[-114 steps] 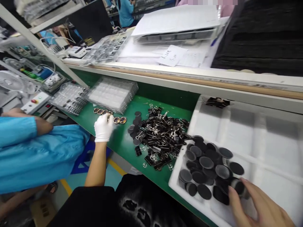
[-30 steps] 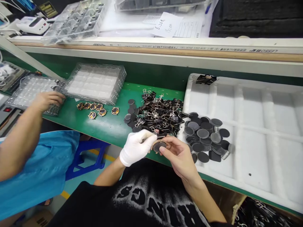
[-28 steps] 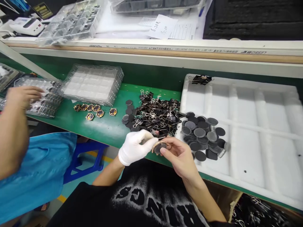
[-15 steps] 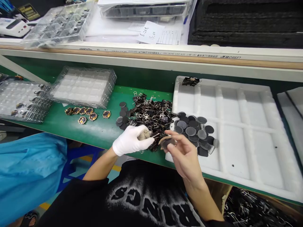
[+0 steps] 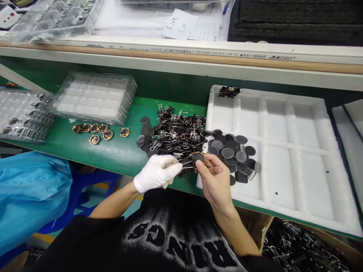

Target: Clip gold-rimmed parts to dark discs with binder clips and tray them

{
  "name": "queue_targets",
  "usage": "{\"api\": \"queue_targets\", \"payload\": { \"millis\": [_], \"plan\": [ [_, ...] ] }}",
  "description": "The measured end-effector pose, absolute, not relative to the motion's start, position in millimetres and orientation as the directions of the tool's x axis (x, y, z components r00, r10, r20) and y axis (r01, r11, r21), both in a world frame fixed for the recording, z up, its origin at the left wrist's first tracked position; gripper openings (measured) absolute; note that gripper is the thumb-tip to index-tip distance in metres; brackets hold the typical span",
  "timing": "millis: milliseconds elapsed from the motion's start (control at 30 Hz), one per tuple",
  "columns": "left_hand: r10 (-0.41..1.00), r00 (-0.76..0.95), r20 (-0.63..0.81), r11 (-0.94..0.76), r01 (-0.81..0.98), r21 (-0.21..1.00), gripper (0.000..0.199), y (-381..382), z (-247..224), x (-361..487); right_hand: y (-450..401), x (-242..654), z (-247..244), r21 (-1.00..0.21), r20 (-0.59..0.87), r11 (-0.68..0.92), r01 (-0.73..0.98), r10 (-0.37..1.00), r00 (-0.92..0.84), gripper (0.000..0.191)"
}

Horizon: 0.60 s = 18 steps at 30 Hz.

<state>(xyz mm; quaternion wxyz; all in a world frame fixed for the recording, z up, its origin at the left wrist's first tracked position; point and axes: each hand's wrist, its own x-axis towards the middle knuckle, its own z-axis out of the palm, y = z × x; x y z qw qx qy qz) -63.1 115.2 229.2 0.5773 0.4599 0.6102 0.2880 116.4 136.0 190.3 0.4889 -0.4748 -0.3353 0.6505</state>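
As hands (image 5: 155, 172) hold wire-handled clip (image 5: 187, 163) and round disc (image 5: 197, 159), both apparently touch.

Room over green tabletop (image 5: 119, 155) at left; binder-clip pile (image 5: 179, 132) ahead in way; shelf (image 5: 181, 62) above.

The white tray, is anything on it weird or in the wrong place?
A little. Two tiny black specks lie alone on the white tray, away from the heaped black discs. A few black clips sit at its far left corner, apart from the big clip pile.
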Motion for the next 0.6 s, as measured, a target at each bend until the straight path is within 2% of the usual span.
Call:
{"api": "queue_targets", "payload": {
  "millis": [133, 233, 300, 367, 433, 467, 533, 600],
  "plan": [
    [0.906, 0.094, -0.413, 0.381, 0.249, 0.891, 0.027, 109.2, 220.2, -67.6, 134.6, 112.6, 188.4, -0.904, -0.299, -0.304, -0.299, 0.952, -0.066, 0.033],
    [0.951, 0.148, -0.270, 0.183, 0.435, 0.882, 0.023, 114.9, 216.8, -87.3, 135.2, 112.6, 190.2, -0.883, -0.310, -0.306, -0.356, 0.950, -0.046, 0.033],
    [0.995, -0.011, -0.097, 0.080, 0.664, 0.743, 0.027, 124.0, 214.4, -106.4, 136.4, 113.9, 191.8, -0.835, -0.326, -0.316, -0.451, 0.944, -0.056, 0.030],
    [0.970, -0.242, 0.008, 0.208, 0.852, 0.481, 0.038, 133.4, 210.0, -124.2, 137.3, 115.3, 193.1, -0.779, -0.347, -0.331, -0.533, 0.935, -0.073, 0.026],
    [0.930, -0.364, -0.061, 0.366, 0.894, 0.257, 0.049, 139.2, 202.8, -135.5, 137.4, 116.0, 193.6, -0.753, -0.369, -0.342, -0.562, 0.927, -0.070, 0.024],
    [0.917, -0.377, -0.131, 0.397, 0.896, 0.200, 0.052, 140.3, 198.3, -138.1, 137.0, 115.9, 193.6, -0.753, -0.376, -0.344, -0.561, 0.925, -0.062, 0.024],
    [0.910, -0.350, -0.223, 0.395, 0.896, 0.202, 0.051, 139.5, 189.1, -138.2, 135.4, 114.7, 192.9, -0.761, -0.377, -0.347, -0.549, 0.924, -0.061, 0.023],
    [0.932, -0.307, -0.191, 0.355, 0.881, 0.315, 0.048, 135.9, 182.5, -134.7, 133.3, 113.1, 191.6, -0.766, -0.369, -0.364, -0.529, 0.924, -0.101, 0.020]
  ]
}}
